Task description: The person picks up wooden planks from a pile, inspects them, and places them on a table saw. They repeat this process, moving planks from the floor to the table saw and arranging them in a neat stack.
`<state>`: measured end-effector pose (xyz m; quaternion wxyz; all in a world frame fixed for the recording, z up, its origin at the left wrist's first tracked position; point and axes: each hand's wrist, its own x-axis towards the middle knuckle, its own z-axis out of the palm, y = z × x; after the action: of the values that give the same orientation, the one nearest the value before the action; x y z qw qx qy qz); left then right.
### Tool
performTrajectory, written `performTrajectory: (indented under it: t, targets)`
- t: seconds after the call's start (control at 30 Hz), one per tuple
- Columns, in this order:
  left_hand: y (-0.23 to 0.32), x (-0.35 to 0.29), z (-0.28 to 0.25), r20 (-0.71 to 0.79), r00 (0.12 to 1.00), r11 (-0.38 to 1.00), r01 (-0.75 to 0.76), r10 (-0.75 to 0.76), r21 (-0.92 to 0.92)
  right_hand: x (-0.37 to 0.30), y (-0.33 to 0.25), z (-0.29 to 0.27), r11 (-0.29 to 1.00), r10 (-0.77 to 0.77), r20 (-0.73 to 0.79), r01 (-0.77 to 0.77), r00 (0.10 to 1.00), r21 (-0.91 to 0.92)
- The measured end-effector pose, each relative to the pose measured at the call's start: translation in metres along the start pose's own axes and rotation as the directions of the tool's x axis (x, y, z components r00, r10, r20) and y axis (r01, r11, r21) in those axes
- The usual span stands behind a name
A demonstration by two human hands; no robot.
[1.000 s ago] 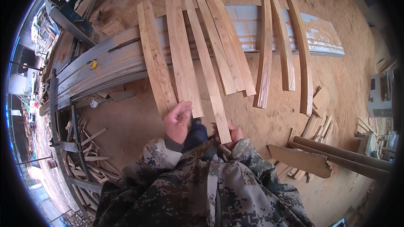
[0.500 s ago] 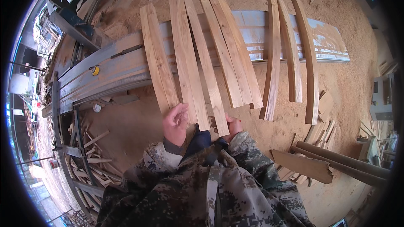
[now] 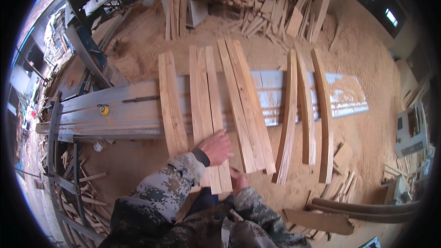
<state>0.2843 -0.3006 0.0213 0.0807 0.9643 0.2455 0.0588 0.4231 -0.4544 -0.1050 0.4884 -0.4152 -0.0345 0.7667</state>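
Since half a second ago, the left hand (image 3: 217,149) has shifted right, now lying across the middle wooden strips (image 3: 205,103); whether it clamps them, I cannot tell. Right hand (image 3: 239,182), partly hidden, grip unclear, is nearer than the worktop (image 3: 133,118). These strips cross the worktop; a yellow tape measure (image 3: 104,110) sits on its left.

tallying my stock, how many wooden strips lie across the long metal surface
11 visible: a pair of strips at left, three strips partly under the left hand, a fanned trio just right, and three spaced strips farther right. Others may be hidden beneath.
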Motion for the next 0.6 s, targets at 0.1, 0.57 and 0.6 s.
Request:
performTrajectory:
  t: [0.1, 0.57, 0.6]
  targets:
    - [-0.008, 0.004, 0.001, 0.019, 1.000, 1.000, 0.013, -0.013, 0.027, -0.018, -0.002, -0.013, 0.967, -0.075, -0.117, 0.101, 0.990, 0.234]
    - [0.053, 0.059, 0.050, 0.051, 0.437, 0.173, 0.456, -0.898, -0.873, -0.069, -0.040, 0.018, 0.830, 0.135, -0.140, -0.035, 0.981, 0.556]
    - [0.061, 0.059, 0.048, 0.142, 0.432, 0.022, 0.353, -0.891, -0.935, -0.088, -0.043, 0.018, 0.800, 0.208, -0.098, -0.112, 0.973, 0.589]
